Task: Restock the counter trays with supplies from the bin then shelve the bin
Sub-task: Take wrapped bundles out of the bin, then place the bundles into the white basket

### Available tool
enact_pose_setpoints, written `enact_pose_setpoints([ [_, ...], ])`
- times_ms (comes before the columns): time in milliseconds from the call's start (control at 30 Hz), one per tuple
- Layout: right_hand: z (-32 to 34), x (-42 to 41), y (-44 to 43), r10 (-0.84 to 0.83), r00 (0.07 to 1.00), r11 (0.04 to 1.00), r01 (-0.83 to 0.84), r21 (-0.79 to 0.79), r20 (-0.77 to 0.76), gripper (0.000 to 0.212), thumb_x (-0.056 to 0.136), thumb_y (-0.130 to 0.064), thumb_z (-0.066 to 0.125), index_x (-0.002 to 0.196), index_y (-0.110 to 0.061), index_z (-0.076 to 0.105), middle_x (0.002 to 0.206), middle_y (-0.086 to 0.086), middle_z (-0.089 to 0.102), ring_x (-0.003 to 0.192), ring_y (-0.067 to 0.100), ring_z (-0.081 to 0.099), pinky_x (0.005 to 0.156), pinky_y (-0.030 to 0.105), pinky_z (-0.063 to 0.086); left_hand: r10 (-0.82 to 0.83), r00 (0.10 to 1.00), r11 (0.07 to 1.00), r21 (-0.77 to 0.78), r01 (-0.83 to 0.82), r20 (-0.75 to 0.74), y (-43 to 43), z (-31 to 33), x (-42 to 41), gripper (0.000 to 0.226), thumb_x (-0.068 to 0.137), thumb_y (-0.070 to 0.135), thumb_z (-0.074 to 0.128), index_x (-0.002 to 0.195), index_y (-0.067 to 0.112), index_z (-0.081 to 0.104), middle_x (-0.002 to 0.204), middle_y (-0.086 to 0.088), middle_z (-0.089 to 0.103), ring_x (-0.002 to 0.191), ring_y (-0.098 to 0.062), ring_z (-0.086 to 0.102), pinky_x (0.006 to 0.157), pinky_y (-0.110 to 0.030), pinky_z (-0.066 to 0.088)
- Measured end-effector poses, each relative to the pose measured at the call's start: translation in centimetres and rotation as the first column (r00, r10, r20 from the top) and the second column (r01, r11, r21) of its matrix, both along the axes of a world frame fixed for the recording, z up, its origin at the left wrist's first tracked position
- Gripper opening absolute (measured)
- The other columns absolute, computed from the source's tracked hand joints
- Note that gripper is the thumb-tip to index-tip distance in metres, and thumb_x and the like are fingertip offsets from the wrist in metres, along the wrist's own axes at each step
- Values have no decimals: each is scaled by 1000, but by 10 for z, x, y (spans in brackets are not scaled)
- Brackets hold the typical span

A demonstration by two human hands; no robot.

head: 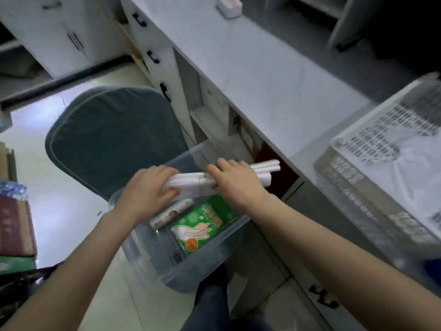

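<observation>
Left hand [146, 187]: curled around the left end of the bundle of white sticks [222, 181], thumb below and fingers on top, probably to keep the bundle level while lifting.
Right hand [235, 179]: clasped over the middle of the same bundle, palm down; two-handed hold most likely because the sticks are long and loose and could slide apart.
Bundle of white sticks: thin, round, paper-wrapped (straws or chopsticks, cannot tell which); lying almost horizontal, right ends poking out past the right hand, just above the bin's far part.
Bin [191, 266]: clear plastic, rounded corners, soft shine; seems to rest on the person's lap, near the counter edge, handy for unloading.
Inside the bin: a green glove packet [202, 225], flat and glossy, with a hand drawing on it; beside it, on the left, a small pale wrapped roll [170, 212].
Counter [262, 75]: pale, smooth, marble-like top running far to near on the right.
Tray [381, 149]: white plastic basket with slotted walls, on the counter at right, blurred; likely destination, well apart from the hands.
Chair [112, 137]: grey-blue padded cushion, on the far side of the bin.
Progress: restocking under way, shelving not yet done.
</observation>
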State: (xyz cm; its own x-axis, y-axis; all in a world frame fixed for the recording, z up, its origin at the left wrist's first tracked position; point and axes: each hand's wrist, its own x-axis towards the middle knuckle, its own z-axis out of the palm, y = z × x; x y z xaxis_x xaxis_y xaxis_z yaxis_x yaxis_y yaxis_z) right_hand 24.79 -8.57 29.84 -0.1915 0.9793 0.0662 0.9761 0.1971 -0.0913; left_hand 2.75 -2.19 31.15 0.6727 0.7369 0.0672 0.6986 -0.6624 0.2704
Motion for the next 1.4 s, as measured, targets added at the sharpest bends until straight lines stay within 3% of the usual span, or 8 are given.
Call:
enact_pose_setpoints([
  [200,117,54,-56,-107,993,977,96,192,50,33,85,-26,59,115,-20,46,108,5,57,97,29,58,71,37,37,-133,987,952,288,103,87,-21,100,60,39,79,38,63,112,17,64,103,-3,68,93,-27,62,84,-40,42],
  [400,169,129,-137,-386,921,898,361,251,56,23,90,-28,53,109,-18,45,103,5,58,92,30,58,62,34,32,-330,923,890,390,235,197,-50,147,169,40,79,33,72,115,18,63,108,-3,67,101,-26,60,92,-43,45],
  [500,174,169,-177,-535,843,828,512,229,50,22,90,-31,53,107,-19,45,101,5,58,92,31,58,61,34,33,-472,835,848,403,343,281,-66,151,231,36,79,29,59,110,13,65,108,-4,67,100,-27,62,88,-41,50],
  [667,170,232,-231,-788,612,613,767,192,72,19,90,-26,50,106,-17,46,103,5,59,95,30,60,60,35,32,-527,755,845,332,418,391,-83,131,319,34,81,15,67,114,19,62,114,4,63,106,-15,56,82,-27,48],
  [833,160,277,-257,-932,356,362,921,143,69,17,92,-16,49,109,-14,46,104,6,60,86,29,60,59,36,39,-560,794,814,-22,580,238,-106,97,401,22,85,30,62,106,24,61,105,8,64,102,-14,58,81,-31,49],
  [1000,149,302,-266,-985,161,168,978,123,59,19,90,-15,52,108,-18,45,100,2,59,80,25,59,55,33,36,-663,748,735,-171,656,18,-151,63,464,47,81,49,59,120,23,55,118,2,57,108,-19,54,80,-36,48],
  [1233,140,319,-268,-998,65,67,990,122,15,23,91,-25,52,112,-18,47,99,1,59,78,25,60,56,33,41,-662,734,750,-127,649,-154,-170,39,494,46,79,44,64,111,16,48,115,-8,45,105,-31,46,78,-42,45],
  [1400,140,320,-255,-999,36,34,995,92,-22,19,89,-25,53,106,-20,47,95,0,58,74,23,59,60,36,51,-672,730,740,-95,665,-125,-148,39,499,28,84,11,52,111,13,51,103,-9,55,89,-29,55,62,-35,41],
])
